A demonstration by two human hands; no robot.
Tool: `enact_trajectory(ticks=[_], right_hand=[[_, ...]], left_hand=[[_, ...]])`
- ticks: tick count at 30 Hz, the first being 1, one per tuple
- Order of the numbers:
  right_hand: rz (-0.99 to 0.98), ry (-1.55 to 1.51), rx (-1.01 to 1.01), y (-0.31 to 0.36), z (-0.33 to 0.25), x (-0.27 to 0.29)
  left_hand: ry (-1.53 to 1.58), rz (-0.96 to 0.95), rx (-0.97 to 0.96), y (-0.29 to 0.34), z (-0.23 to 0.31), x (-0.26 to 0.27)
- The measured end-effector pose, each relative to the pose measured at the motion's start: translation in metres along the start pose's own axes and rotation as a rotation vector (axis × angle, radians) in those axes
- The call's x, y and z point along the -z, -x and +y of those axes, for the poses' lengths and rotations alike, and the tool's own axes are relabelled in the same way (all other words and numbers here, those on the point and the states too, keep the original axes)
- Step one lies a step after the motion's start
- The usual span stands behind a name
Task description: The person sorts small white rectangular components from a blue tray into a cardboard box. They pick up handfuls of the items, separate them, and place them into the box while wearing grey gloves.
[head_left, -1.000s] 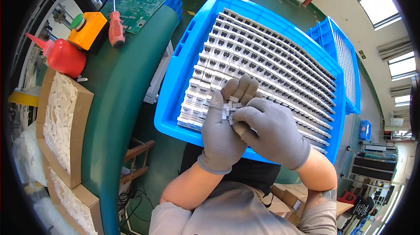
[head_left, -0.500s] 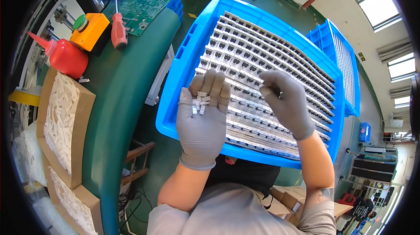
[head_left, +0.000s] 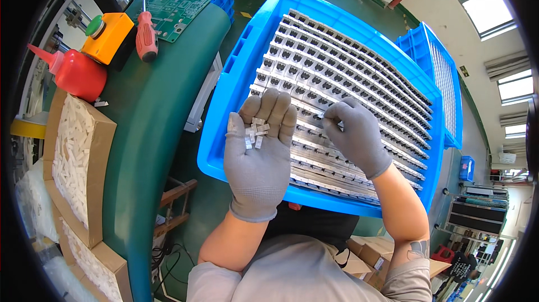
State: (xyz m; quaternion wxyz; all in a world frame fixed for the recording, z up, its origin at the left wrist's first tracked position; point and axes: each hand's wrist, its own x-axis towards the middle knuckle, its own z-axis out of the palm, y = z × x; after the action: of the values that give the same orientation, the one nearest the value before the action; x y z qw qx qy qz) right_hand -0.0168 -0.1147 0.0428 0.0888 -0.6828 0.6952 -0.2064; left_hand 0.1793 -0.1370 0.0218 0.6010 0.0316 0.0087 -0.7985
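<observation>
My left hand [head_left: 259,156], in a grey glove, lies palm up over the near left part of a blue crate [head_left: 224,105]. Several small white parts [head_left: 255,130] rest on its fingers. My right hand [head_left: 356,136], also gloved, reaches down with pinched fingertips onto the rows of small grey metal components [head_left: 337,71] that fill the crate. Whether a white part is between those fingertips I cannot tell.
A green bench [head_left: 151,105] curves on the left with a red squeeze bottle [head_left: 76,71], an orange box with a green button [head_left: 109,35], a red-handled screwdriver [head_left: 147,35] and a green circuit board [head_left: 177,7]. Cardboard boxes of white parts [head_left: 73,156] sit further left. A second blue crate [head_left: 441,71] stands behind.
My hands were joined over the crate's near edge; they have parted. The left hand has turned palm up with white parts on it, the right hand has moved to the component rows.
</observation>
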Motion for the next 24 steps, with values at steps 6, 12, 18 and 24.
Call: enact_trajectory(ticks=[6, 12, 18, 24], right_hand=[[0.022, 0.095, 0.039, 0.0, -0.005, 0.0], [-0.027, 0.074, 0.144, 0.007, -0.006, 0.009], [-0.005, 0.143, 0.199, 0.013, -0.004, 0.013], [0.012, 0.21, 0.26, 0.013, -0.008, 0.014]], left_hand=[[0.017, 0.001, 0.007, 0.0, 0.001, 0.0], [0.014, 0.021, 0.013, 0.001, 0.0, -0.003], [0.004, 0.012, 0.017, 0.001, 0.0, -0.002], [0.008, 0.005, 0.018, 0.001, 0.0, -0.002]])
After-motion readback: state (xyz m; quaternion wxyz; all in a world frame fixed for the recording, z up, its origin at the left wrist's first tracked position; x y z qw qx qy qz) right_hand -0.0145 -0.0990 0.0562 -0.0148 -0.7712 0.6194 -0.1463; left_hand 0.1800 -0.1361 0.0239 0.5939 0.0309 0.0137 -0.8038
